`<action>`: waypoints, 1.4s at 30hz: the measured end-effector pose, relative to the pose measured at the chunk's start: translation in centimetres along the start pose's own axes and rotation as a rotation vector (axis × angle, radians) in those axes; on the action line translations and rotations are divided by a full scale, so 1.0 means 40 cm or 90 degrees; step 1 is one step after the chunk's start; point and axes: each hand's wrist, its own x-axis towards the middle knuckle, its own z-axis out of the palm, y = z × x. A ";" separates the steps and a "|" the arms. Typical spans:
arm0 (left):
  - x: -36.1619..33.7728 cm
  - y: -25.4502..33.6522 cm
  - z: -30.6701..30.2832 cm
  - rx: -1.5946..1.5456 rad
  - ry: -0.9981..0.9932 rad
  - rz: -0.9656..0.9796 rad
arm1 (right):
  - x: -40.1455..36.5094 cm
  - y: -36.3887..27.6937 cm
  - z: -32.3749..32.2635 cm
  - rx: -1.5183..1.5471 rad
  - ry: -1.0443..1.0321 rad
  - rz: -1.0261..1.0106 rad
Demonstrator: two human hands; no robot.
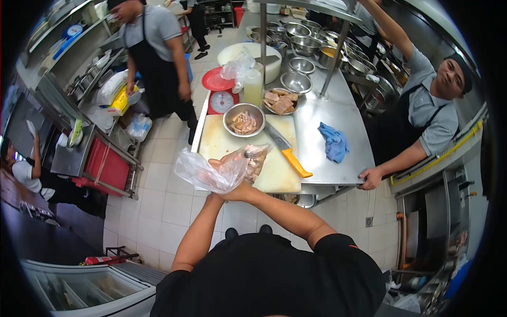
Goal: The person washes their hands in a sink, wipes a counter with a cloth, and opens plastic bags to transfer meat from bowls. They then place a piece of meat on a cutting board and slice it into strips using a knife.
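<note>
Both my hands are at a clear plastic bag (198, 171) over the near edge of the cutting board (282, 177). My left hand (217, 165) is partly inside or behind the plastic, its fingers hard to make out. My right hand (237, 191) is closed around the lower part of the bag. Pieces of meat (256, 161) show through the plastic on its right side. Just beyond, a steel bowl (228, 128) holds meat strips (244, 123). A knife with a yellow handle (296, 162) lies on the board, right of the bag.
A red scale (221, 100), a squeeze bottle (253, 89) and a bowl of meat chunks (281, 101) stand behind the board. A blue cloth (333, 142) lies on the steel table (348, 173). A person (422, 116) rests a hand at its right corner; another person (156, 58) stands left.
</note>
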 end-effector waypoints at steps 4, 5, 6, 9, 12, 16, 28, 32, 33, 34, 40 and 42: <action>0.001 -0.003 0.020 -0.023 -0.043 0.005 | -0.049 0.064 -0.009 0.046 0.002 -0.013; -0.007 -0.008 0.027 -0.027 -0.057 0.011 | -0.061 0.090 -0.005 0.019 -0.011 0.007; -0.016 -0.012 0.032 -0.032 -0.070 0.020 | -0.070 0.113 -0.001 -0.019 -0.016 0.028; -0.026 -0.026 0.053 -0.044 -0.104 0.054 | -0.073 0.105 -0.010 0.047 0.171 -0.022; -0.047 -0.038 0.087 -0.062 -0.119 0.029 | -0.057 0.014 -0.147 0.068 0.104 0.065; -0.086 -0.083 0.139 -0.088 -0.160 -0.114 | -0.103 0.027 -0.221 0.178 0.067 0.194; -0.067 -0.158 0.080 -0.264 0.114 -0.444 | -0.492 0.067 -0.459 -0.129 0.237 0.430; -0.031 -0.143 0.060 -0.239 0.212 -0.408 | -0.558 0.051 -0.473 -0.105 0.300 0.489; -0.021 -0.129 0.067 -0.227 0.236 -0.404 | -0.569 0.057 -0.471 -0.130 0.291 0.472; -0.029 -0.150 0.082 -0.234 0.225 -0.406 | -0.578 0.059 -0.473 -0.155 0.282 0.455; -0.042 -0.227 0.133 -0.063 0.025 -0.292 | -0.566 0.028 -0.479 -0.211 0.250 0.498; -0.032 -0.168 0.127 0.153 -0.008 -0.191 | -0.569 0.031 -0.481 -0.227 0.238 0.536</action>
